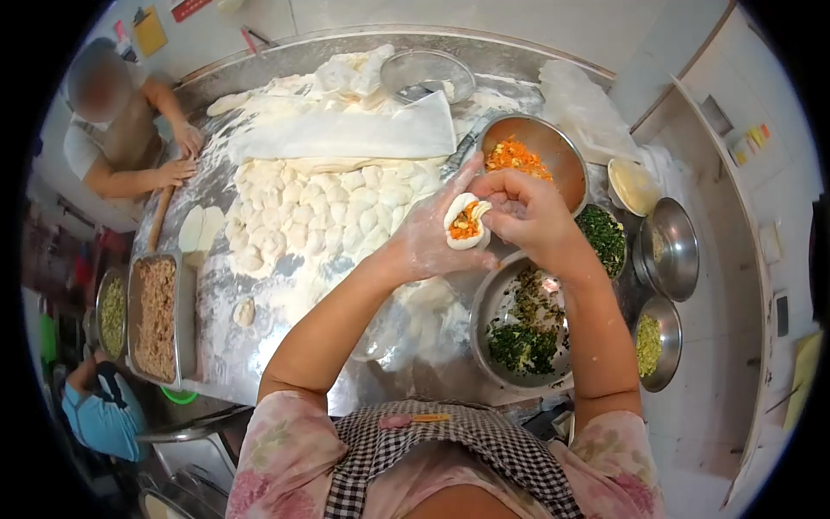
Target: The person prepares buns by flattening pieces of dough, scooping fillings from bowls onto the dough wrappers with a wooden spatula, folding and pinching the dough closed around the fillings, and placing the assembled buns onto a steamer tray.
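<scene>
Left hand (422, 235) cups the filled bun (460, 243); right hand (538, 212) pinches its two-o'clock rim (482, 207). Pleat evenly, keeping orange filling (467, 223) inside.

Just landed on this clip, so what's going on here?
A person is shaping a filled dough wrapper: the left grip cradles it while the right grip is at its gathered edge. It is not yet closed, and orange filling shows in the opening. A bowl of orange mix sits just beyond, and many dough pieces lie on the floured table. At the far left, a co-worker stands by a rolling pin.
</scene>
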The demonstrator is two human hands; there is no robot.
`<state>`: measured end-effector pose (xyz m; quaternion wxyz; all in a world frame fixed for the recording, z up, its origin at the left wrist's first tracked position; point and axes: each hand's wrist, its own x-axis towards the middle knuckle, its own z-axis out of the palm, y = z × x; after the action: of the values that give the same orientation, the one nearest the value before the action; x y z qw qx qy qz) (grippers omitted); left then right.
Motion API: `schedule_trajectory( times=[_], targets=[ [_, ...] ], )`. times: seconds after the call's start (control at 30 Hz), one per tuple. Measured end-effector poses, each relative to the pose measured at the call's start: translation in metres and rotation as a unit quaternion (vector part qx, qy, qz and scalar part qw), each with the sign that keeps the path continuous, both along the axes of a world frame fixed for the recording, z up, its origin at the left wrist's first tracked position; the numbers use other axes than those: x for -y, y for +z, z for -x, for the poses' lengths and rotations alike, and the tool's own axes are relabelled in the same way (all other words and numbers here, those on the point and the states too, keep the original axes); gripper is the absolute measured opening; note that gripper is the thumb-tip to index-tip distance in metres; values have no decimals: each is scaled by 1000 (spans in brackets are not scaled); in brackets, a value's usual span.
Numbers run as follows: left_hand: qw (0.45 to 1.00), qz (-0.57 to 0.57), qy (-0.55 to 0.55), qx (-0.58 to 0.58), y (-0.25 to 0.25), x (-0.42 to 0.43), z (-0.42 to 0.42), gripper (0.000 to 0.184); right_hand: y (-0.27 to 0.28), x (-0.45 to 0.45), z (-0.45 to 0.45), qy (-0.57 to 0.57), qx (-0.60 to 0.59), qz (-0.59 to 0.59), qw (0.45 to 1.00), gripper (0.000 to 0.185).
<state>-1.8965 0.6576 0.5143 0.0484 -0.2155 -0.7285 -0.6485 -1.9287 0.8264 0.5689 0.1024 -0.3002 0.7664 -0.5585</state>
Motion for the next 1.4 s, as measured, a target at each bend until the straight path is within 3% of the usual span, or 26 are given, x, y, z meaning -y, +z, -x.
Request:
schedule_trajectory(
  times=[0.1, 0.13, 0.23, 0.33, 0.43, 0.53, 0.6, 0.67, 0.73, 0.8, 0.83, 0.87, 0.9, 0.93, 0.97, 1.0, 1.03, 1.1, 1.23, 1.33, 1.4],
  targets=[
    [999, 18, 43, -12, -7, 11, -8, 80, 0, 28, -31, -120, -124, -128, 977, 15],
    [998, 12, 55, -25, -10, 15, -9, 73, -10, 36, -37, -139, -213, -88, 963, 18],
    [980, 72, 97, -158, -14, 34, -13, 46, -19, 51, -47, -92, -418, -118, 896, 18],
    [987, 44, 44, -149, -32, 49, -13, 33, -19, 59, -56, -63, -455, -181, 870, 26],
    [990, 56, 75, -106, -28, 55, -24, 24, -17, 63, -47, -113, -435, -96, 888, 21],
    [992, -29, 49, 117, -21, 67, -37, 32, -30, 59, -37, -163, -217, 34, 962, 17],
    [993, -34, 45, 107, -29, 75, -39, 38, -49, 71, -43, -196, 3, 72, 978, 17],
    [989, -39, 74, 122, -39, 77, -44, 42, -96, 83, -49, -199, 195, 156, 948, 21],
    [978, -35, 135, 157, -49, 71, -51, 42, -129, 103, -54, -192, 368, 265, 870, 28],
    [967, 76, 222, -97, -78, 69, -37, 42, -137, 122, -60, -200, 539, 344, 742, 32],
    [980, -38, 196, 2, -88, 64, -41, 43, -140, 121, -56, -139, 412, 263, 861, 31],
    [962, -182, 179, 100, -76, 59, -49, 44, -142, 118, -48, -74, 270, 168, 945, 29],
    [914, -315, 183, 180, -63, 55, -58, 47, -131, 117, -43, -29, 346, 202, 916, 27],
    [864, -401, 105, 285, -48, 69, -62, 47, -119, 116, -38, 8, 422, 227, 878, 26],
    [791, -476, 26, 384, -42, 79, -65, 48, -109, 117, -36, -56, 306, 172, 935, 25],
    [751, -532, -100, 377, -51, 80, -64, 50, -103, 117, -37, -119, 184, 112, 969, 25],
    [739, -551, -42, 386, -56, 77, -66, 50, -98, 117, -38, -178, 56, 49, 981, 25],
    [706, -581, 72, 398, -57, 66, -69, 51, -91, 110, -55, -212, 90, 40, 972, 23],
    [837, -460, 202, 215, -66, 62, -75, 37, -108, 112, -105, -179, 246, 131, 943, 23],
    [896, -270, 336, 104, -56, 56, -85, 33, -107, 127, -119, -186, 258, 228, 920, 18],
    [914, -166, 363, 67, -54, 57, -88, 25, -105, 121, -111, -160, 207, 196, 945, 15]
  ],
)
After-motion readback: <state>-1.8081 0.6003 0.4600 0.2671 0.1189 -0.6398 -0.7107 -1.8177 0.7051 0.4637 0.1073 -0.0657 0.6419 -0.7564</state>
